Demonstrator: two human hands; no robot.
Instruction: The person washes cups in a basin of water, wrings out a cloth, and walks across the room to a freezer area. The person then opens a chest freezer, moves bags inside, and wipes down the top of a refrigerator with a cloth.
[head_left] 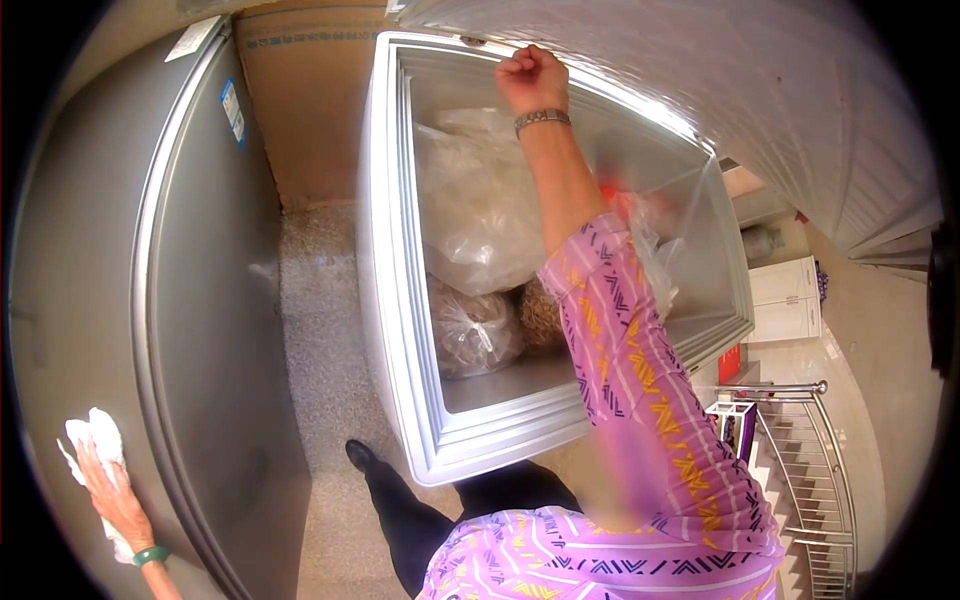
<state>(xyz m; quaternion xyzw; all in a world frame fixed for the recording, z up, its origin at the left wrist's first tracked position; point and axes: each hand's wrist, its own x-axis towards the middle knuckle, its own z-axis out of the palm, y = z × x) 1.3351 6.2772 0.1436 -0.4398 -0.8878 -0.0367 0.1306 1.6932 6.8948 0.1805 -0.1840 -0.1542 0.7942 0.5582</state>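
At the lower left, my left hand [118,507] presses a white cloth [106,432] against the grey side of a tall refrigerator [75,300]. The cloth bunches past the fingertips and hangs below the palm; a green bangle circles that wrist. My right arm stretches over an open chest freezer [500,440]. Close to its far rim, my right hand [533,80] is closed with curled fingers, and what they hold, if anything, is hidden. Beneath that arm lie a large clear plastic bag [475,210] and a smaller tied bag [475,330] inside the freezer.
The raised freezer lid [760,100] fills the upper right. A red item [620,203] in plastic lies inside the freezer. Behind stands a cardboard panel [305,110]. Metal stair railings [815,470] and a white cabinet [785,300] are at right. Speckled floor [325,330] separates the appliances.
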